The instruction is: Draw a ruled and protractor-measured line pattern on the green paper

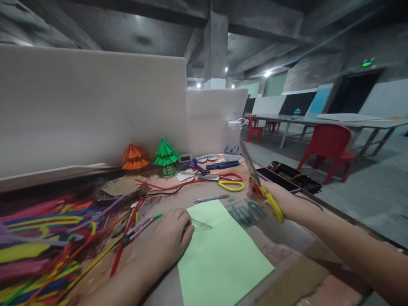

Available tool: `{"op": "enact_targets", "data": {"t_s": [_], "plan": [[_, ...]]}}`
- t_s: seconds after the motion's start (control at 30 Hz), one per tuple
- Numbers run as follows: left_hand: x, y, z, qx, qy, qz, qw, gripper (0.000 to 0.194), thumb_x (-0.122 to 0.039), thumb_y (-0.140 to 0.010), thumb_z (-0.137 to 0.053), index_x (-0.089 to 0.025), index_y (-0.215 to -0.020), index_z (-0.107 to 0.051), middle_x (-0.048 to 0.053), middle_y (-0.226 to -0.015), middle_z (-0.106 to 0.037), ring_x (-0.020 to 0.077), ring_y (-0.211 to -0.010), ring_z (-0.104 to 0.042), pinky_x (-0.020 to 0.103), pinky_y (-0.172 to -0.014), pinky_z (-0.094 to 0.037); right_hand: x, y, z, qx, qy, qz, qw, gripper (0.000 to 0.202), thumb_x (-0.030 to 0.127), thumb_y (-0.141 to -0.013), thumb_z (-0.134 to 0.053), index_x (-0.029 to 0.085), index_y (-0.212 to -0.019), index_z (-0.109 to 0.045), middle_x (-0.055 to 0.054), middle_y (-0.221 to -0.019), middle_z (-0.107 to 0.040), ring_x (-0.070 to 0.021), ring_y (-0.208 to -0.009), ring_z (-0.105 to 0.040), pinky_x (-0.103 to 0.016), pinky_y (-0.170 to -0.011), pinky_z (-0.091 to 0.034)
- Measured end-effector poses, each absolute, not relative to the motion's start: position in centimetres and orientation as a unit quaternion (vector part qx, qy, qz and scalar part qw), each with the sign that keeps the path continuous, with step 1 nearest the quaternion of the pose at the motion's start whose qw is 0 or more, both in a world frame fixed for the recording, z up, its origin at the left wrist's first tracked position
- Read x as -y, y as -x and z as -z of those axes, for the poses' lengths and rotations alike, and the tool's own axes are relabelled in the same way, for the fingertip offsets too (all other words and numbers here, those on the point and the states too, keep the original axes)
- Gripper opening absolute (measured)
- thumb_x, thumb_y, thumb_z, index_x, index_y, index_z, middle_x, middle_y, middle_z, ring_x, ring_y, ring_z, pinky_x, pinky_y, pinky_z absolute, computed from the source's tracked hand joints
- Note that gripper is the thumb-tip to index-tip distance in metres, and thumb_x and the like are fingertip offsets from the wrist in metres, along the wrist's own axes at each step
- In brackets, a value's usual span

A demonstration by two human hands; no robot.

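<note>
My left hand (174,231) lies at the left edge of a light green sheet of paper (223,255), its fingers curled together. From under those fingers a clear set square (201,225) pokes out over the paper; how they grip it is hidden. To the right, above the table, my right hand (270,194) is closed around a pair of scissors (250,161) with red and yellow handles, blades pointing up. Beyond the paper lie a pen (212,198) and a second pair of scissors (231,182). Left of my left hand is a pink cutter (140,228).
Colourful strips (38,246) are heaped at the left. Behind stand an orange paper tree (135,157), a green paper tree (165,154) and a bottle (232,140). Pliers (223,165), a glue gun (195,165) and a phone (279,179) lie farther back. A white partition (95,106) stands behind the table.
</note>
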State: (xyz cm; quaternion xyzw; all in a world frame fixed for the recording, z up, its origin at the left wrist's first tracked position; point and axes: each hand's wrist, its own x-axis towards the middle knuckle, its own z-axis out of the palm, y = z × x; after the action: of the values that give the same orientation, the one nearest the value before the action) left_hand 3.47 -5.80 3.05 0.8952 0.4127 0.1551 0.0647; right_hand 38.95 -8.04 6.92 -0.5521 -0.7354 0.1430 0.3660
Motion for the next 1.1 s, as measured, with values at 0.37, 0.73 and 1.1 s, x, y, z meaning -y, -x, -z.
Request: {"op": "enact_targets", "data": {"t_s": [0.37,0.73,1.1], "plan": [[6.0,-3.2,-3.7,-0.416,-0.815,-0.296,0.273,0.05,-0.05,-0.099,-0.06,-0.022,-0.139,-0.055,0.016,-0.143,-0.065,0.0339,-0.13,-0.061,0.053,-0.113,-0.047,6.8,-30.8,-8.7,0.782,0.544,-0.13,0.275,0.027,0.044,-0.093,-0.064,0.021,-0.107,-0.062,-0.011,-0.097,-0.072,-0.026,-0.082,-0.066,-0.036,-0.072,-0.054],[4.7,-2.2,-7.0,-0.47,-0.655,-0.45,0.384,0.041,-0.053,-0.109,-0.054,-0.016,-0.123,-0.062,0.001,-0.09,-0.066,0.0105,-0.059,-0.058,0.024,-0.053,-0.052,6.7,-23.2,-9.1,0.868,0.387,-0.187,0.249,0.029,0.026,-0.098,-0.054,0.022,-0.12,-0.072,-0.011,-0.12,-0.079,-0.0271,-0.103,-0.075,-0.038,-0.089,-0.058],[-0.7,8.6,-9.5,-0.645,-0.653,-0.132,0.373,0.037,-0.051,-0.108,-0.058,-0.015,-0.106,-0.068,-0.001,-0.082,-0.065,0.0106,-0.058,-0.059,0.025,-0.054,-0.053,2.6,-31.2,-6.7,0.865,0.497,0.02,0.071,0.036,0.021,-0.101,-0.053,0.018,-0.129,-0.075,-0.015,-0.112,-0.076,-0.0276,-0.099,-0.072,-0.033,-0.078,-0.051]]}}
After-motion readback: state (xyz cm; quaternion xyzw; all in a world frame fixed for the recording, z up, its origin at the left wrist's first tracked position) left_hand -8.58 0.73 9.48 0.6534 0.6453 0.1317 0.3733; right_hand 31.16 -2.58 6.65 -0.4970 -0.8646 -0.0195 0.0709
